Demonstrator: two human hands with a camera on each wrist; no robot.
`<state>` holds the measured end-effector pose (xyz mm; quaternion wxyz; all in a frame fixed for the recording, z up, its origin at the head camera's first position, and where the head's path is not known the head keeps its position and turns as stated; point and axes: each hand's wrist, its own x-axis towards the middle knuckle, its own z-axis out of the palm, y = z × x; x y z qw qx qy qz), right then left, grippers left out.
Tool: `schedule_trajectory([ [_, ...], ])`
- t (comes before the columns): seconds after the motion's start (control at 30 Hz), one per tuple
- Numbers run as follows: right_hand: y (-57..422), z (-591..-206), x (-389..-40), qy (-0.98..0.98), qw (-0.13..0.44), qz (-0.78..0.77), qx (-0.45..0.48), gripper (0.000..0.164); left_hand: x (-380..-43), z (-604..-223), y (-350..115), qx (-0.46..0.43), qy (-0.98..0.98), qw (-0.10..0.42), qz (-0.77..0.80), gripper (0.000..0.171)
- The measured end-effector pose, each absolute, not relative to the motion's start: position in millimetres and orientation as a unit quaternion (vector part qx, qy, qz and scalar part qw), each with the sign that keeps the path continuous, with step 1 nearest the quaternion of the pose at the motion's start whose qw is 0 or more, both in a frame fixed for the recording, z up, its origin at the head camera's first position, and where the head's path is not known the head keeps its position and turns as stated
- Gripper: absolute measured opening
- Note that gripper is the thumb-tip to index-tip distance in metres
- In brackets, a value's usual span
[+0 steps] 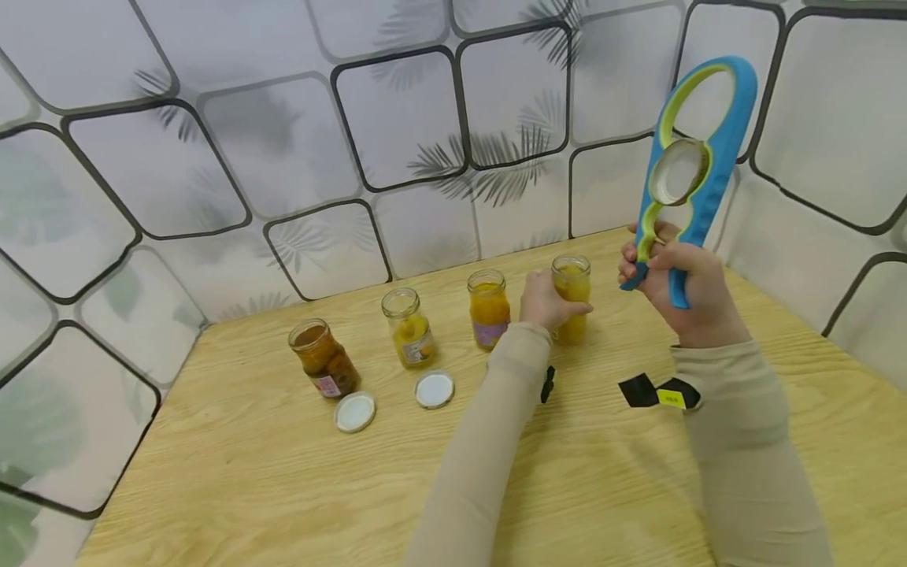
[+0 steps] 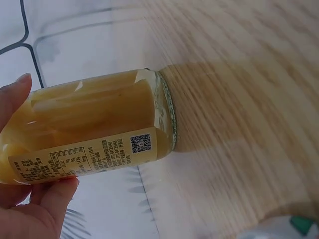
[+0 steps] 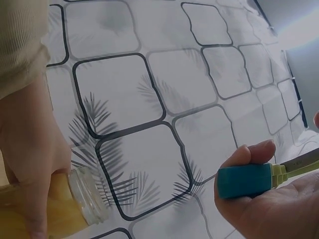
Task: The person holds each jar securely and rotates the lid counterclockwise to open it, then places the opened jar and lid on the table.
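Note:
My left hand (image 1: 544,302) grips the rightmost open glass jar (image 1: 571,282) of yellow fruit, which stands on the table. The left wrist view shows thumb and fingers around the jar (image 2: 94,117), with a printed label and a square code on its side. Raised off the table, my right hand (image 1: 693,277) holds a blue and green jar opener (image 1: 724,150) by its handles. A metal lid (image 1: 676,172) sits in the opener's middle opening, its pale inner side showing. In the right wrist view the blue handle end (image 3: 244,181) lies between thumb and palm.
Left of the gripped jar stand an orange-filled jar (image 1: 489,303), a yellow-filled jar (image 1: 411,331) and a brown-filled jar (image 1: 326,362), all lidless. Two lids (image 1: 355,412) lie in front of them on the wooden table (image 1: 283,488). A patterned wall covering (image 1: 298,142) rises behind.

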<state>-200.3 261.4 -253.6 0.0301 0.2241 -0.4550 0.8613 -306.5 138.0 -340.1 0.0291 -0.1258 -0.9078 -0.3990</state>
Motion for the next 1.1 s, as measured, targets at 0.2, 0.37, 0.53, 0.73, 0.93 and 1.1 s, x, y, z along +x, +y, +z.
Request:
schedule_trajectory([
  [0.2,265,-252,-200,-0.457,0.028,0.861,0.221,0.036,-312,-341,141,-0.118,-0.906,0.030,-0.406,0.070],
  [0.37,269,-252,-199,-0.445,0.031,0.868,0.216,0.037,-314,-341,142,-0.102,-0.902,0.024,-0.419,0.071],
  [0.53,268,-252,-198,-0.440,0.029,0.871,0.219,0.038,-314,-341,144,-0.086,-0.901,0.016,-0.425,0.075],
  [0.73,263,-248,-200,-0.462,0.026,0.857,0.229,0.037,-314,-337,141,-0.081,-0.891,0.016,-0.447,0.088],
  [0.93,263,-249,-201,-0.453,0.029,0.864,0.219,0.037,-308,-331,134,-0.082,-0.867,0.008,-0.491,0.102],
  [1.1,267,-252,-201,-0.455,0.028,0.864,0.215,0.035,-293,-321,124,-0.115,-0.850,-0.052,-0.511,0.097],
])
